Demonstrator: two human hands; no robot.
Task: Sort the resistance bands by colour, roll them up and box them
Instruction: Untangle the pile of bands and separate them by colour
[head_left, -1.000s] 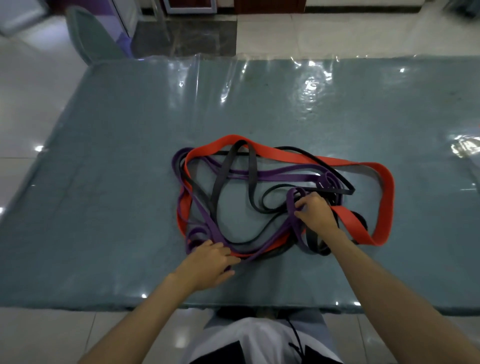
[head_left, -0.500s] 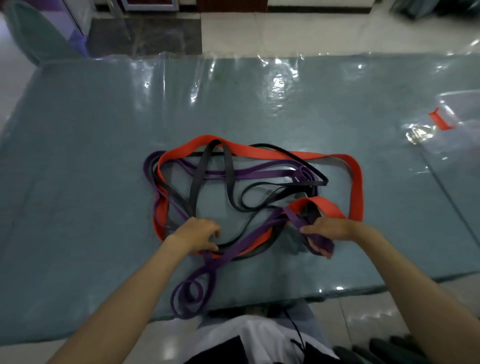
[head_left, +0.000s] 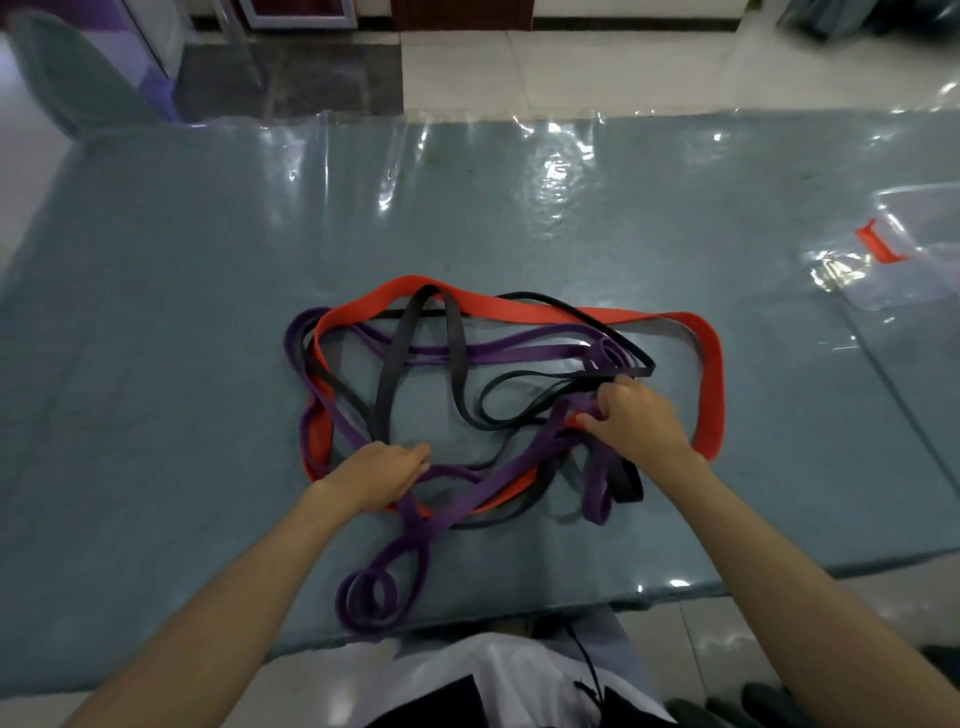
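The setting was an indoor tiled room: glossy floor tiles (head_left: 571, 67) surrounded a plastic-covered table (head_left: 156, 312).

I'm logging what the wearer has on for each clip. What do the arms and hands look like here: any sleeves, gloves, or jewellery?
Both forearms are bare up to the frame edge, with no sleeves showing. The left hand and right hand wear no gloves, and no watch, ring or bracelet is visible.
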